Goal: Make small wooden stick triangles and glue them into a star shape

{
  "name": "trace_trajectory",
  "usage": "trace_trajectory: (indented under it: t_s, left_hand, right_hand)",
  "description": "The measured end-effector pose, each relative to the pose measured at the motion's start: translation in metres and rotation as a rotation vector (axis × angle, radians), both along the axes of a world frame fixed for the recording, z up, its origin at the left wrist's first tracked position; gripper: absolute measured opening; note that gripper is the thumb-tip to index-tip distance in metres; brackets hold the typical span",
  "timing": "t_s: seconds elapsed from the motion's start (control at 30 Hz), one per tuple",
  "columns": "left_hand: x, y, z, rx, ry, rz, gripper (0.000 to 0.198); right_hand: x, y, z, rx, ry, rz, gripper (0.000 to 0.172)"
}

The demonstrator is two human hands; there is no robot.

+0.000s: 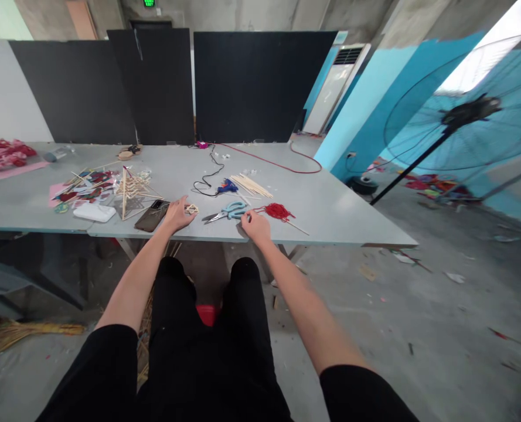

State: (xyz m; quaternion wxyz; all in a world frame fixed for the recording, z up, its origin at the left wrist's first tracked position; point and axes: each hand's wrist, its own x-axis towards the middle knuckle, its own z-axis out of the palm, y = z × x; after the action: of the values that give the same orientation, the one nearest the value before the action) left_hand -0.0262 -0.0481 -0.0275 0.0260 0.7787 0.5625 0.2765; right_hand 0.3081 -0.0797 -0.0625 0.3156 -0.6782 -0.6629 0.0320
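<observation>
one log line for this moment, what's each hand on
left hand: touching small stick piece | right hand: at scissors, beside red yarn | surface: grey table

A long grey table (339,205) carries everything. Near its front edge lie blue-handled scissors (229,212), with a small woven stick piece (192,208) just to their left and a red tassel (278,211) to their right. Further left sit a dark phone (152,215), a flat white box (94,212) and a frame of sticks (130,189). Behind the scissors are a blue glue gun (227,187), its black cable (207,176) and a bundle of thin sticks (251,185). A red cord (269,161) trails across the back, and pink and red pieces (3,153) are heaped at the far left end.
</observation>
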Motion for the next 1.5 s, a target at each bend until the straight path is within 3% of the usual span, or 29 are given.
trace_trajectory:
  t_s: [0.67,1.1,1.5]
  left_hand:
    - [-0.001,0.004,-0.011,0.087,0.044,0.013,0.077]
    - [-0.001,0.000,-0.010,0.094,0.054,-0.058,0.079]
    - [0.002,-0.004,-0.007,0.096,0.025,-0.038,0.077]
  right_hand:
    - [-0.001,-0.004,0.005,-0.026,0.001,-0.015,0.031]
    - [-0.002,-0.004,0.006,-0.024,-0.012,-0.023,0.032]
    - [-0.002,-0.005,0.006,-0.040,-0.018,-0.024,0.032]
